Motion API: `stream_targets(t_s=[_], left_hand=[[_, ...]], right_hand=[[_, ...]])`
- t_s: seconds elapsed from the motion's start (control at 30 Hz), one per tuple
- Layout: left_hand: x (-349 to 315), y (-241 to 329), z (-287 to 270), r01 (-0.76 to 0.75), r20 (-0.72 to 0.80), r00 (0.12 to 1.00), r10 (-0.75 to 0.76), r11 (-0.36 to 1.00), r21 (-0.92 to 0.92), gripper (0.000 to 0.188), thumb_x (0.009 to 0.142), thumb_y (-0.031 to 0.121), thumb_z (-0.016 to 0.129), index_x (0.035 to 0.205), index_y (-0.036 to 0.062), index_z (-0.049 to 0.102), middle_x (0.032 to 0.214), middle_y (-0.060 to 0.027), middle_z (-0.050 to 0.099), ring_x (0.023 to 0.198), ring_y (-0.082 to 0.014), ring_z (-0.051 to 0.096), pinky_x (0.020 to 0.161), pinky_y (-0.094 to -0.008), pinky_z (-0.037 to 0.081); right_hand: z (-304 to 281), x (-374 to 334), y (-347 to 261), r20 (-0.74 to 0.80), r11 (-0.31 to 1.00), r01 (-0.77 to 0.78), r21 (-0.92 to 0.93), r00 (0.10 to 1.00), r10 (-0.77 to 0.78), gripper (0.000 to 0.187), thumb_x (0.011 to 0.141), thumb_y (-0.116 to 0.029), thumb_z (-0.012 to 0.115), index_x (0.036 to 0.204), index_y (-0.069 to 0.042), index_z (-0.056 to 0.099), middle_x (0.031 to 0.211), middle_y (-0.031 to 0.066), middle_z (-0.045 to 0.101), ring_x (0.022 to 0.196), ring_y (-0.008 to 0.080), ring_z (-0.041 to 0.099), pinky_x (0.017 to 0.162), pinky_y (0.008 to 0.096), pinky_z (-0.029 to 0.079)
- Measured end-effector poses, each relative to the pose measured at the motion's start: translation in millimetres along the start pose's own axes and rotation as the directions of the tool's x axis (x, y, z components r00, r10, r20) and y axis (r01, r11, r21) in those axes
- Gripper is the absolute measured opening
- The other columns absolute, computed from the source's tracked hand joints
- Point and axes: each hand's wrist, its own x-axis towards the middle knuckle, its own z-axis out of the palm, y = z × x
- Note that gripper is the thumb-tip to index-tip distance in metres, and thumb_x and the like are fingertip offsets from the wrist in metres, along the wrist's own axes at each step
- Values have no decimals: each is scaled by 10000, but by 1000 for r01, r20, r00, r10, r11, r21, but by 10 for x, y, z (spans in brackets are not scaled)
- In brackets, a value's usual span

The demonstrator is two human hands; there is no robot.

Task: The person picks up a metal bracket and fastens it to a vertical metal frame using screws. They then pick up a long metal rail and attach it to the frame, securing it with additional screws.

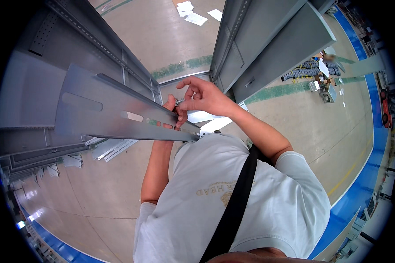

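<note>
A long grey metal panel with oblong slots (pixel 118 113) slants in front of me from the left toward my waist. My left forearm passes behind it, and my left hand (pixel 181 117) shows above its upper edge with fingers curled; what they grip is partly hidden. Just over that edge my right hand (pixel 206 97) comes in from the right, index finger bent and raised. A small shiny metal piece that looks like a bolt (pixel 178 102) sits between the thumb and fingers of my right hand, beside the left thumb.
Tall grey cabinet frames rise at the left (pixel 92 48) and right (pixel 250 48), with a grey door panel (pixel 289 48) angled outward. Papers (pixel 195 18) lie on the far floor. Bundled grey parts (pixel 307 72) and boxes stand at right. Metal strips (pixel 114 149) rest at lower left.
</note>
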Motion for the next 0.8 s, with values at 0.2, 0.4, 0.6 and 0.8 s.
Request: stream_targets(t_s=[0.2,0.4,0.6,0.8], left_hand=[[23,7,17,-53,48,997,52,998,15,599,1022,488,451,596,76,537,523,-34,465,401,-118,384,399,-232,285],[21,-11,-47,-42,53,998,44,998,-36,601,1024,487,447,598,72,536,539,-34,472,408,-114,388,397,-230,289],[-1,49,40,7,-20,1000,-8,999,-32,601,1022,495,445,596,78,520,539,-34,472,417,-110,392,397,-229,289],[-4,35,45,-29,2,1000,29,999,19,598,1026,490,438,598,82,524,535,-34,473,419,-114,393,401,-228,291]], right_hand=[[-20,63,144,62,999,-29,-29,998,31,214,927,-166,687,1053,-2,629,805,9,620,720,47,531,658,245,451],[9,45,20,54,994,44,98,997,-49,189,898,-81,702,1049,3,626,832,-6,614,748,26,550,685,216,457],[30,36,-22,54,963,-10,270,999,-5,191,898,-100,706,1046,-3,633,783,-8,599,732,37,546,681,223,454],[1,56,128,36,999,-49,12,998,48,177,913,-126,695,1028,7,676,738,-8,595,729,53,548,705,230,473]])
